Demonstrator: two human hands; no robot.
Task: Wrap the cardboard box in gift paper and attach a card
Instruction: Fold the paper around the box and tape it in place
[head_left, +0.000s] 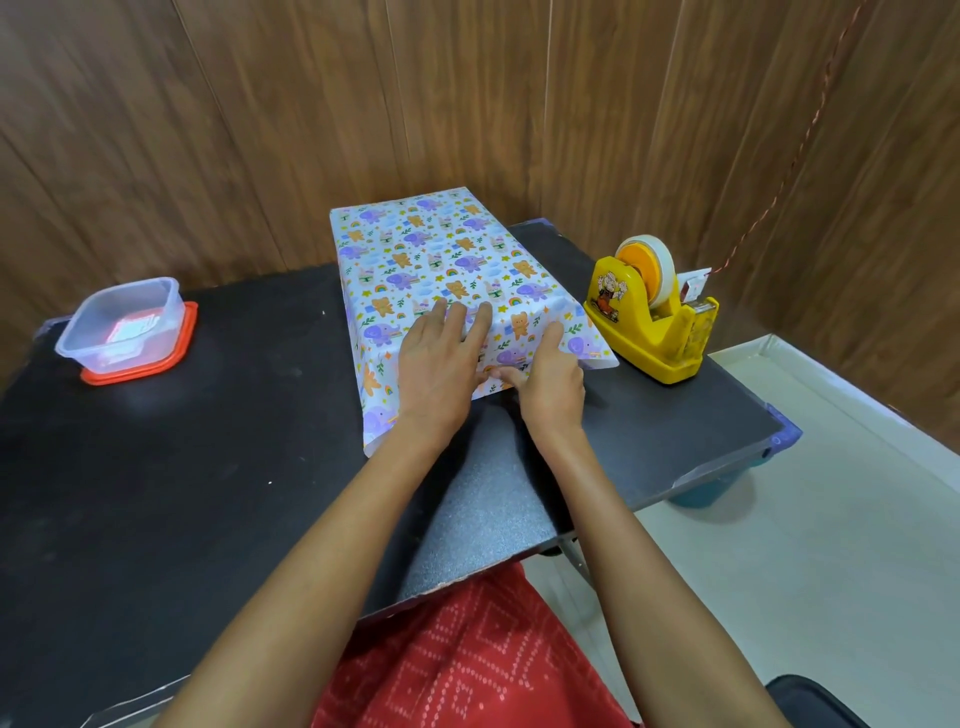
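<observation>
1. Box, papered, sat at table's far edge, near end flaps not yet closed.
2. Left hand lay flat, pressing paper; right hand pinched the flap.
3. Could've sprung open or creased crooked if let go, since tape sat untouched at right edge.
4. Tub near left edge: pinkish-white something inside, maybe the card, couldn't tell.

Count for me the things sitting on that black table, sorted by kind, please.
Box wrapped in gift paper: 1
Yellow tape dispenser: 1
Clear plastic container: 1
Red lid under that container: 1
Total: 4
</observation>
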